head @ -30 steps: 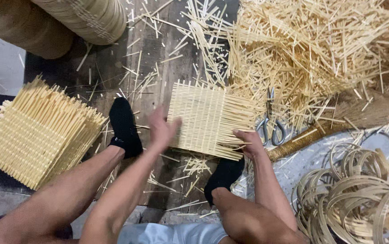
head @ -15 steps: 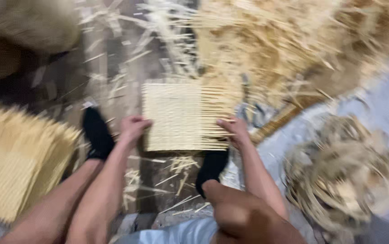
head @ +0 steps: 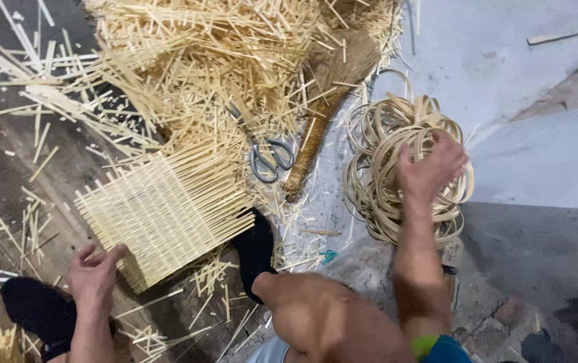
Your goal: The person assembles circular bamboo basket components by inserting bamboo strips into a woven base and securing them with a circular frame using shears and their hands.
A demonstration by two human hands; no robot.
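1. Head view, right side: the right hand (head: 430,168) reaches out over a bundle of coiled cane strips (head: 403,168) lying on the pale floor (head: 538,161). Its fingers curl down into the top of the coils, touching them; whether they have closed around a single strip cannot be told from here.

2. Head view, left side: the left hand (head: 94,272) rests at the near corner of a square woven mat (head: 168,208), fingers bent narrowly against its edge, pressing on it more than grasping it. A foot in a black sock (head: 255,252) bears on the mat's other near corner.

3. The relation that matters: the coils lie directly under the right hand and well apart from the left hand, so the right hand is by far the nearer. The mat sits between the two hands, closer to the left. Its loose strip ends run away from the left hand towards the scissors (head: 269,158).

4. Beyond the mat, farther from both hands, lies a heap of cut bamboo strips (head: 222,60). The scissors and a hand broom (head: 322,114) lie between the mat and the coils, just beside the right hand's reach.
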